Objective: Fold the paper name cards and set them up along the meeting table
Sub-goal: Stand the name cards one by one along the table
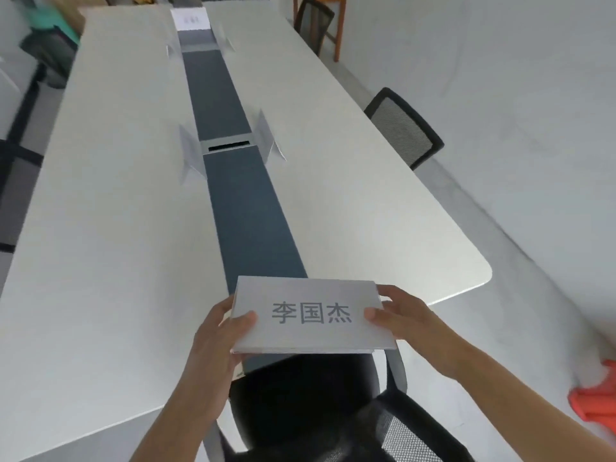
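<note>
I hold a folded white name card (311, 331) printed with three dark characters over the near end of the long white meeting table (110, 255). My left hand (220, 331) grips its left edge, thumb on top. My right hand (396, 315) grips its right edge the same way. The card lies nearly flat, its fold on the far side. Two folded cards stand midway along the table, one on the left (190, 155) and one on the right (269, 136) of the dark centre strip (246, 208). Two more cards (226, 36) stand further back, and another card (190, 19) at the far end.
A black mesh chair (320, 411) sits right below my hands at the table's end. Another black chair (405, 128) stands along the right side, and a wooden chair (320, 25) at the far right. Dark chairs (20, 181) line the left. Something orange (596, 395) lies on the floor.
</note>
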Available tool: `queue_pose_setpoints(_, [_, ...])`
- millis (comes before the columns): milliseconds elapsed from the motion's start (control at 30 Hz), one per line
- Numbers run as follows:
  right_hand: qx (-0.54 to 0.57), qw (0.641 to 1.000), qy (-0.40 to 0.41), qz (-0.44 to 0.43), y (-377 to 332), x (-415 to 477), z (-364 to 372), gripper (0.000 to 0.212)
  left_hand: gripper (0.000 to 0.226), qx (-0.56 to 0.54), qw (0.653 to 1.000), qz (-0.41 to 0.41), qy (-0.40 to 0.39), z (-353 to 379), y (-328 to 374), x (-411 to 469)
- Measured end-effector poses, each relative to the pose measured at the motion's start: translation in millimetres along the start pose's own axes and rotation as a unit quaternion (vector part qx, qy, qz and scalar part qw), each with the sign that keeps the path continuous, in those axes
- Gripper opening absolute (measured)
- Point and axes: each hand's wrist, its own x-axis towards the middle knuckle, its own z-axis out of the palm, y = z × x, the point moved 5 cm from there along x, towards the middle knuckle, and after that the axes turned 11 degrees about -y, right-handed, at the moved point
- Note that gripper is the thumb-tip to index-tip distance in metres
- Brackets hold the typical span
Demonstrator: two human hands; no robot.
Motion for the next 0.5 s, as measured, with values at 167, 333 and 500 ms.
queue_pose_setpoints(167, [-0.016, 0.991, -0.111, 0.078, -13.6, 82.4, 1.1, 0.041, 0.045, -0.038, 0.998, -0.001, 0.057, -30.3, -14.3, 32.8])
queue_pose_setpoints(333, [-0.05, 0.993, -0.067, 0.08, -32.5, 153.7, -12.6, 0.034, 0.03, 0.011, 0.987, -0.012, 0.16, -72.6, -42.1, 96.5])
queue_pose_setpoints(500, [-0.09, 0.995, 0.016, 0.042, -55.4, 240.0, -29.2, 0.042, 0.056, 0.564, 0.791, -0.131, 0.196, -127.8, -119.5, 147.8])
